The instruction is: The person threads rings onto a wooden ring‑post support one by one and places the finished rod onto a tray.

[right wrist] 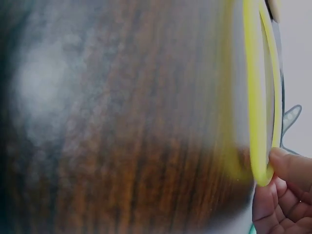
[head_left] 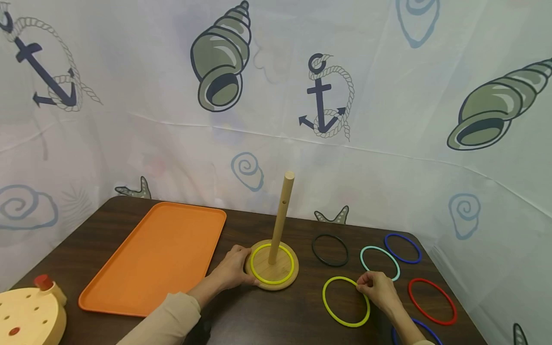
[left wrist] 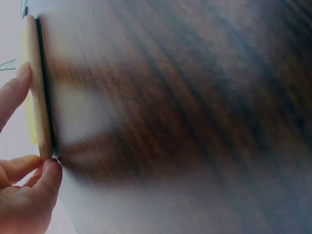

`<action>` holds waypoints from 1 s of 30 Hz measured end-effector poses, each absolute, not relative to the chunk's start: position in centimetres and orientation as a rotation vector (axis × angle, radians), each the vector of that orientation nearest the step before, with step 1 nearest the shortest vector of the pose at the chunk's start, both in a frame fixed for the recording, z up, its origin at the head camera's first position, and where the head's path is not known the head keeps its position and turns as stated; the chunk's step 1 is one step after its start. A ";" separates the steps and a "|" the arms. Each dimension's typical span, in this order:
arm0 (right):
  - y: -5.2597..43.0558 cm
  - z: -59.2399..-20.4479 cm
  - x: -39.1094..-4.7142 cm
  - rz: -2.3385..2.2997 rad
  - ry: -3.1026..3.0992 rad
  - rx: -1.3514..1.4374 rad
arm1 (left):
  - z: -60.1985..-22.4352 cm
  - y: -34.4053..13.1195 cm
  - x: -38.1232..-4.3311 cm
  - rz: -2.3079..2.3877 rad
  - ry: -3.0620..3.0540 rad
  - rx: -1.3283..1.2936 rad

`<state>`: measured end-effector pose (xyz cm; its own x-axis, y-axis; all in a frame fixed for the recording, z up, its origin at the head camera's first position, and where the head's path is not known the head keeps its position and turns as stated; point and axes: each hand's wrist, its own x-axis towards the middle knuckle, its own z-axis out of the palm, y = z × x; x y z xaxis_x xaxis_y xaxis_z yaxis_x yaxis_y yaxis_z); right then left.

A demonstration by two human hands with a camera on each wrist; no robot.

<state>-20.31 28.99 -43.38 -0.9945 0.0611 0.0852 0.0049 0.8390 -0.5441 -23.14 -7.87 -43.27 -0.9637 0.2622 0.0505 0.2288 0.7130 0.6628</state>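
Observation:
In the head view a round wooden stand with an upright peg stands mid-table. A yellow ring lies around the peg on its base. My left hand grips the left edge of that base; in the left wrist view its thumb and fingers touch the wooden rim. Over to the right, my right hand pinches the right side of a second yellow ring. The right wrist view shows this held ring above the table, thumb and fingers on its near end.
Left of the stand lies an orange tray. A cream pegboard with red pegs is at the front left corner. Around my right hand lie a black ring, a light teal ring, a red ring and two blue rings.

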 end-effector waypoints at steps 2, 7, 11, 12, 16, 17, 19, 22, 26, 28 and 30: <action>29.0 -43.4 -20.3 0.870 -2.919 -0.064 | -43.3 -7.8 -23.2 1.096 2.861 0.404; 29.3 -43.8 -20.9 0.868 -2.884 -0.036 | -43.1 -7.8 -23.2 1.087 2.861 0.396; 28.5 -42.7 -20.6 0.878 -2.861 -0.034 | -43.1 -7.8 -23.2 1.085 2.861 0.397; 28.4 -42.6 -20.6 0.878 -2.854 -0.030 | -43.1 -7.8 -23.2 1.089 2.859 0.394; 27.9 -42.0 -20.8 0.887 -2.824 -0.018 | -43.0 -7.8 -23.2 1.087 2.860 0.395; 27.8 -41.8 -20.8 0.894 -2.817 -0.009 | -43.0 -7.8 -23.2 1.087 2.861 0.394; 27.5 -41.5 -20.9 0.905 -2.800 0.001 | -43.0 -7.9 -23.2 1.086 2.862 0.390; 27.1 -41.0 -21.1 0.921 -2.778 0.010 | -43.0 -7.9 -23.2 1.088 2.861 0.388; 26.6 -40.3 -21.4 0.936 -2.743 0.020 | -43.1 -7.9 -23.1 1.093 2.858 0.394; 26.3 -39.9 -21.5 0.939 -2.725 0.026 | -43.2 -7.9 -23.2 1.090 2.861 0.404; 26.0 -39.4 -21.6 0.960 -2.709 0.027 | -43.3 -8.0 -23.3 1.093 2.862 0.404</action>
